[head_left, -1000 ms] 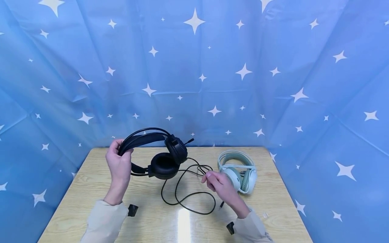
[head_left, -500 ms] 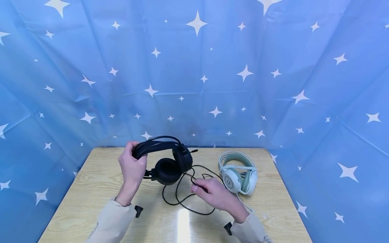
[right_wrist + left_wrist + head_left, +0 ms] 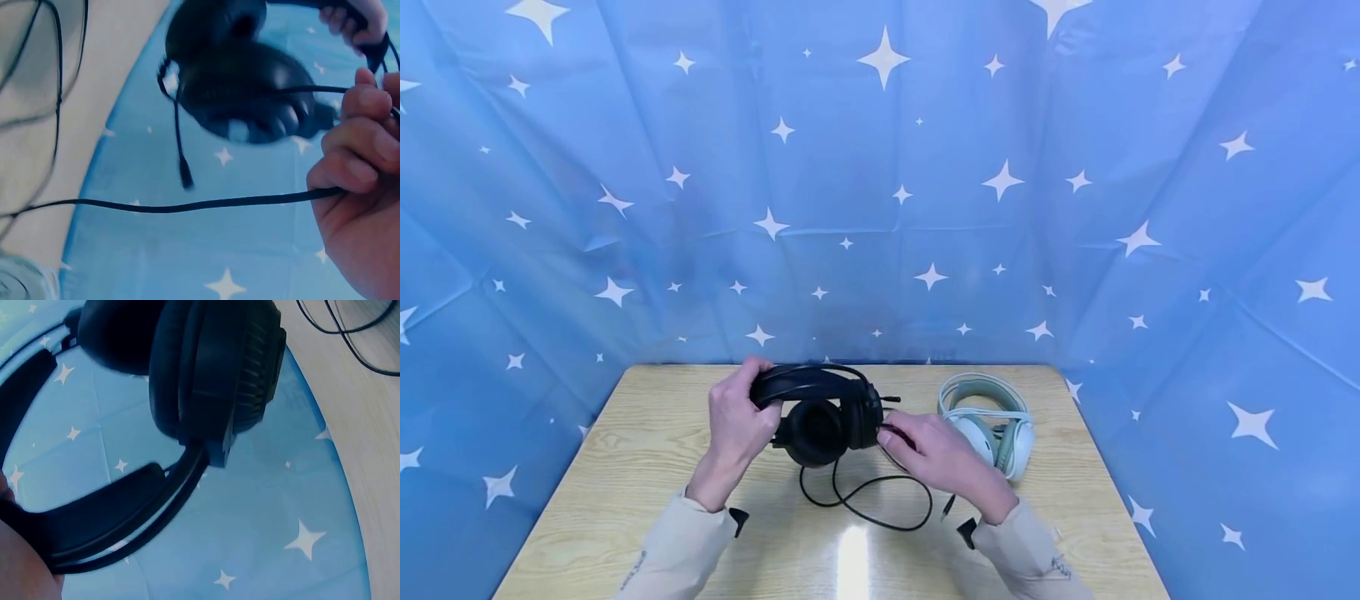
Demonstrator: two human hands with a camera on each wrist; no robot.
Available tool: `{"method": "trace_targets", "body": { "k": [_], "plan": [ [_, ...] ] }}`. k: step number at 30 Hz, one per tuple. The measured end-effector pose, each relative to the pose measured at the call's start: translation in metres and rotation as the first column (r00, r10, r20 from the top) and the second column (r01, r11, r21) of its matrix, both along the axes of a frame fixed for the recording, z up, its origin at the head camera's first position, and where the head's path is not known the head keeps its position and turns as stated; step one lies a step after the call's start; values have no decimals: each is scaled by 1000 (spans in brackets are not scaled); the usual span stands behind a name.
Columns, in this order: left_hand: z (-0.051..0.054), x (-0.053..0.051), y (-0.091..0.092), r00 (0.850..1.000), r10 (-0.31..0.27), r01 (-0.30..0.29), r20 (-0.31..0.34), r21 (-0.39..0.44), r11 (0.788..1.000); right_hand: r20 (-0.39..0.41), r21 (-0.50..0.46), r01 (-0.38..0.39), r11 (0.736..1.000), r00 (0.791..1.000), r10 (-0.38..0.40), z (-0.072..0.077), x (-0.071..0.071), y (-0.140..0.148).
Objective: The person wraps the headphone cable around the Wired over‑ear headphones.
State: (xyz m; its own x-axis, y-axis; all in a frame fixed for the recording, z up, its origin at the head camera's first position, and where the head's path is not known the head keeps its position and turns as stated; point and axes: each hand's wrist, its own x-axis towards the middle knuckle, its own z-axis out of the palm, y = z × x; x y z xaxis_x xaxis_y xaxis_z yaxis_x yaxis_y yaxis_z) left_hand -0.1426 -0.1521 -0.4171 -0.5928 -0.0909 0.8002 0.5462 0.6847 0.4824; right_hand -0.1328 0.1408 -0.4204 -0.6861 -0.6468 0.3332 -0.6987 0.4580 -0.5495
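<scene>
Black headphones are held over the table's middle by my left hand, which grips the headband. In the left wrist view the headband runs from that hand to the ear cups. My right hand is close beside the right ear cup, its fingers curled round the black cable. The right wrist view shows the cable passing through that hand, with the microphone boom hanging from one cup. A loop of cable lies on the table below.
Mint-green and white headphones lie on the table just right of my right hand. The cable's plug rests below that hand. A blue curtain with white stars stands behind the table and at both sides.
My left hand has moved right and down with the black headphones. My right hand first drew leftward, with the cable, and now sits next to the ear cup.
</scene>
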Motion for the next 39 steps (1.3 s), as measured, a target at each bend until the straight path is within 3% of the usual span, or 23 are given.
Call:
{"method": "trace_targets", "body": {
  "k": [5, 9, 13, 23, 27, 30, 33, 35, 36, 39],
  "plan": [
    [-3, 0, -5, 989, -150, 148, -8, -97, 984, -81, 36, -6, 999, 997, 9, 7, -7, 6],
    [-5, 0, -9, 963, -270, 268, 2, -107, 957, -101, 54, 4, 999, 995, 1, 8, -7, 8],
    [-5, 0, -13, 922, -387, 387, 12, -74, 919, -91, 32, 23, 999, 996, -20, 7, -7, 10],
    [-4, -2, -18, 812, -580, 579, -69, -27, 815, -68, -126, -141, 982, 989, 134, 8, -10, 12],
    [-4, -4, -19, 751, -653, 655, -95, -11, 755, -59, -128, -178, 976, 983, 172, 9, -10, 14],
    [-4, -5, -19, 694, -711, 717, -112, 13, 697, -49, -122, -230, 966, 973, 225, 12, -10, 15],
    [-3, -5, -19, 626, -768, 779, -132, 70, 623, 23, -140, -263, 955, 963, 268, 16, -11, 17],
    [-2, -3, -19, 582, -799, 812, -148, 144, 565, 115, -184, -243, 952, 957, 267, 18, -11, 19],
    [-1, -3, -18, 552, -818, 831, -162, 189, 523, 167, -211, -218, 953, 952, 255, 18, -12, 20],
    [1, -1, -15, 482, -856, 854, -186, 320, 411, 283, -288, -130, 949, 935, 214, 17, -15, 22]
  ]
}}
